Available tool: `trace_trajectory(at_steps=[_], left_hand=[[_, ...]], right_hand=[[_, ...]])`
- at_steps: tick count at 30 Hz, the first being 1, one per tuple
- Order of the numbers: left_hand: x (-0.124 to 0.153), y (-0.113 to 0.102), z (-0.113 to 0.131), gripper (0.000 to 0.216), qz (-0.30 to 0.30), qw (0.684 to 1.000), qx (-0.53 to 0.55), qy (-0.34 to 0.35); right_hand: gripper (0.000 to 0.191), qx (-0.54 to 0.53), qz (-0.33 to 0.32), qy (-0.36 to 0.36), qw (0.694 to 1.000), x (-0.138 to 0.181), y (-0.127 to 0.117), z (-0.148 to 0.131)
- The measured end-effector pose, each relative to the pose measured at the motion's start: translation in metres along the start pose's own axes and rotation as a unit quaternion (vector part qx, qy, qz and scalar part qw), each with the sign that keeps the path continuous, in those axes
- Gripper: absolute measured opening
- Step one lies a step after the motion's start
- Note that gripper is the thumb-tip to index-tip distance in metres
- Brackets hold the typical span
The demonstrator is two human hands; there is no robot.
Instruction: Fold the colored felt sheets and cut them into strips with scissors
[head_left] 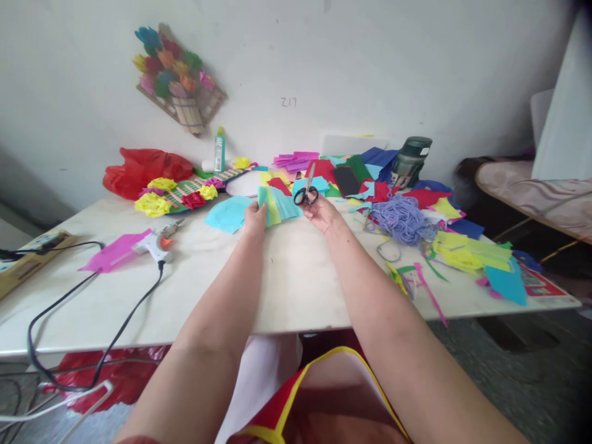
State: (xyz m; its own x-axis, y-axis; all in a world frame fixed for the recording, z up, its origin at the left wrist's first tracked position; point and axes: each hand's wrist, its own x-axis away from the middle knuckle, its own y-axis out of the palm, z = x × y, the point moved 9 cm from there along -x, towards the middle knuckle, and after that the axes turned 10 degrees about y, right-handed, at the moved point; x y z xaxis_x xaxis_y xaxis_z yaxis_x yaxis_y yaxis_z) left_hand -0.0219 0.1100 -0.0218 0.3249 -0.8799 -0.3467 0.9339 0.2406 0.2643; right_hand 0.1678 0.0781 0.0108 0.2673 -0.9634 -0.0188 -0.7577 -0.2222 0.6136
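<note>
My left hand (254,220) is closed on the left edge of a light blue piece of crepe paper (288,207), which has a yellow-green band near that edge. A pair of black-handled scissors (307,195) is in my right hand (325,214), blades pointing up and away from me. The right fingers are curled at the handles, beside the right end of the paper; whether they also pinch the paper I cannot tell. Another light blue sheet (226,214) lies on the table just left of my left hand.
To the left lie a glue gun (157,245) with its cord and a pink sheet (121,251). Behind are a flower-decorated green panel (182,194) and a glue bottle (219,150). Purple yarn (401,217), a phone (346,181), a dark jar (411,161) and paper scraps crowd the right.
</note>
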Motion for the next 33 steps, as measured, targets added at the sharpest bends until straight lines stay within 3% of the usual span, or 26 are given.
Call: trace_trajectory(at_steps=[6,13,19,27,33], left_hand=[[-0.001,0.001,-0.002,0.015,0.0,0.999,0.048,-0.016],[0.001,-0.003,-0.001,0.012,0.039,0.996,0.074,-0.039],[0.003,-0.008,-0.002,0.007,0.083,0.99,0.096,-0.062],[0.006,-0.014,-0.001,0.01,0.124,0.986,0.09,-0.071],[0.004,-0.011,-0.005,0.011,0.115,0.985,0.102,-0.073]], right_hand=[[0.019,0.093,-0.036,0.047,0.994,0.01,0.019,0.007],[0.023,0.204,-0.001,0.118,0.972,0.016,0.004,0.011],[0.035,0.295,-0.092,0.151,0.939,0.029,0.01,0.009],[0.03,0.345,-0.133,0.225,0.902,0.04,0.0,0.013],[0.034,0.382,-0.094,0.262,0.881,0.039,-0.002,0.023]])
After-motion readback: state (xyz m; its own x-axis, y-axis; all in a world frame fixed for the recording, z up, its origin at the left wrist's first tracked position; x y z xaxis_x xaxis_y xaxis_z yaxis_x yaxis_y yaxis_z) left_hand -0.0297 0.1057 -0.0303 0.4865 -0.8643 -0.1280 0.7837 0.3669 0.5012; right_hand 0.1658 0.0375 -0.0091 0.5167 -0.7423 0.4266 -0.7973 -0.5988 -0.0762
